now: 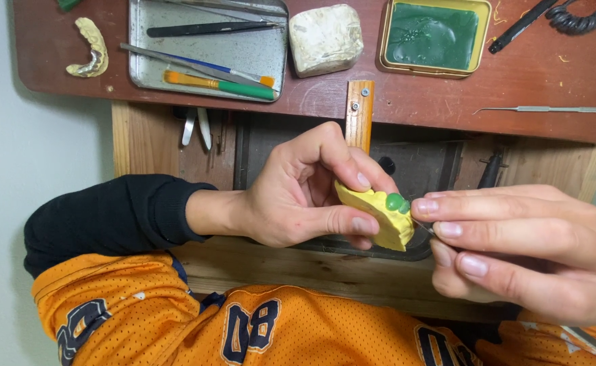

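My left hand (305,190) grips a yellow dental cast (382,217) between thumb and fingers, just below the edge of the wooden bench (447,95). A small blob of green wax (398,202) sits on top of the cast. My right hand (521,251) comes in from the right, fingers pinched on a thin metal instrument (425,230) whose tip touches the cast beside the green wax. Most of the instrument is hidden inside the hand.
On the bench stand a metal tray (244,61) with tweezers and brushes, a white plaster block (325,37), a yellow tin of green wax (433,35), a pale cast (91,47), a thin metal probe (548,109) and a coiled black cable (582,13).
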